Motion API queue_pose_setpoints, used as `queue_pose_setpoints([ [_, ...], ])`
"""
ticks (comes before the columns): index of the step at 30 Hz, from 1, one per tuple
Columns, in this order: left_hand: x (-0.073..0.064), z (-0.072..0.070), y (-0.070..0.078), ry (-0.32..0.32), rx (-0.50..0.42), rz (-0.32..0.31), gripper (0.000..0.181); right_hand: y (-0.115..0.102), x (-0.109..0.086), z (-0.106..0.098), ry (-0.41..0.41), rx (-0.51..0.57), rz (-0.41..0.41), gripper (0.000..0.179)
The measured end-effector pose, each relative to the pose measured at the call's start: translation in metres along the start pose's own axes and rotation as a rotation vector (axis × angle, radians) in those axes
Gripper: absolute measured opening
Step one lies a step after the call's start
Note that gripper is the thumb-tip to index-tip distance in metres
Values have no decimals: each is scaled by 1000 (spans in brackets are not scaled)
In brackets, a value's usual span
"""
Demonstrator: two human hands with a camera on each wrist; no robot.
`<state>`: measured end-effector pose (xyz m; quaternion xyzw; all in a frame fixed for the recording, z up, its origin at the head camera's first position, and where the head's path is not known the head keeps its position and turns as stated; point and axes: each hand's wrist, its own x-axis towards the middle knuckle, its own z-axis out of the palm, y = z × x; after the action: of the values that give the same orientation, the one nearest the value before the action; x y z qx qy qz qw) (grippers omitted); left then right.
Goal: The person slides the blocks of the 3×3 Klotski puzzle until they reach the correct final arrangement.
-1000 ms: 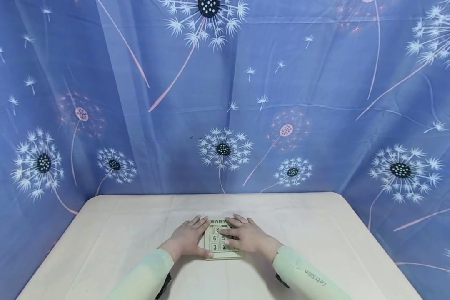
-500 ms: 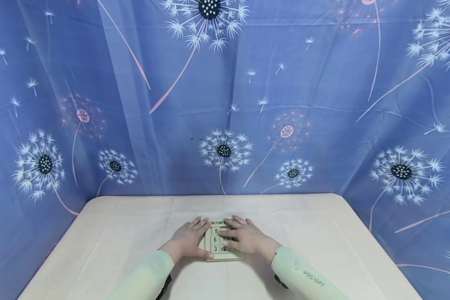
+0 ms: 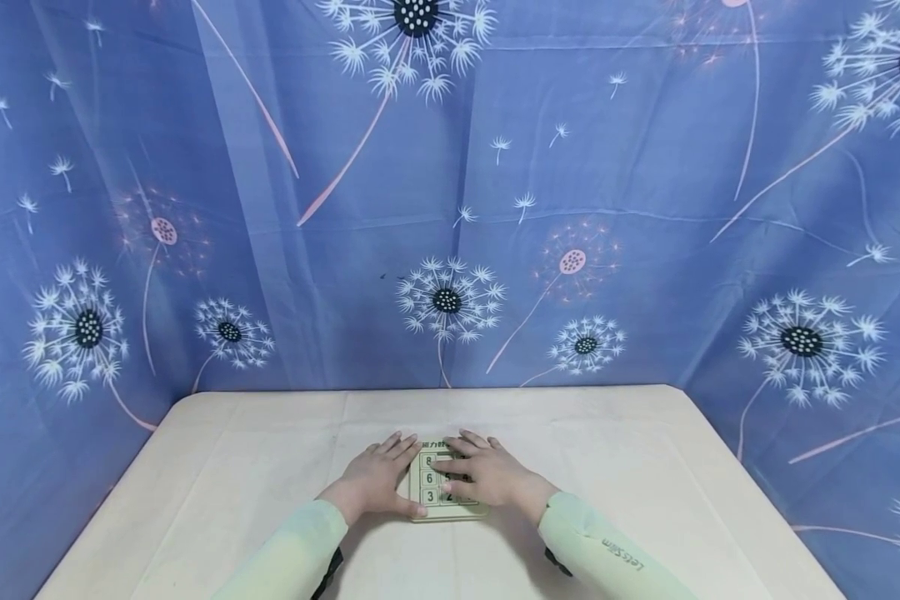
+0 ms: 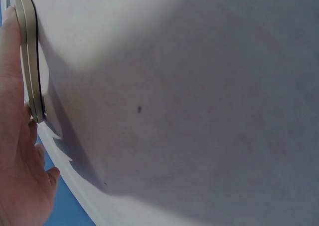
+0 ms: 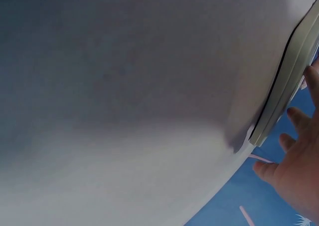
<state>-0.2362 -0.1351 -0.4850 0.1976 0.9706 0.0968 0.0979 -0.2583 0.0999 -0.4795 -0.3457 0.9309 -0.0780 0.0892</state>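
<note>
A pale green sliding number puzzle (image 3: 450, 514) lies flat on the table, with black numbers on its square tiles. At its left edge my left hand (image 3: 375, 482) holds the frame, the thumb at the near corner and the index finger by the far corner. My right hand (image 3: 498, 473) lies over the right side with fingers extended, a fingertip touching the 8 tile (image 3: 427, 461) in the top row. Tiles 6, 3 and part of 2 show; the right column is mostly hidden. In the left wrist view the thumb (image 4: 10, 51) lies along the puzzle's side.
A cream cloth covers the table (image 3: 270, 433), whose far corners are rounded. Behind and on both sides hangs a blue curtain (image 3: 360, 317) printed with dandelions. Light green sleeves (image 3: 600, 542) cover both forearms.
The 8 tile has slid left and now lines up above the 6. My right fingers have shifted slightly left with it. The left hand stays in place on the frame.
</note>
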Motion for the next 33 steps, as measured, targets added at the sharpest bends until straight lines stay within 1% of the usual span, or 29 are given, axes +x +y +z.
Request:
queue_pose_setpoints([
  [8, 1, 0, -1, 8, 14, 2, 109, 2, 3, 2, 13, -28, -13, 48],
  [14, 1, 0, -1, 10, 21, 9, 109, 3, 3, 2, 18, -35, -23, 49],
  [20, 1, -1, -1, 4, 21, 2, 110, 1, 2, 2, 24, -30, -26, 50],
  [27, 1, -1, -1, -1, 19, -2, 111, 0, -2, 2, 41, -15, -29, 54],
  [33, 1, 0, -1, -3, 17, 2, 111, 4, -10, 3, 67, -16, -34, 55],
])
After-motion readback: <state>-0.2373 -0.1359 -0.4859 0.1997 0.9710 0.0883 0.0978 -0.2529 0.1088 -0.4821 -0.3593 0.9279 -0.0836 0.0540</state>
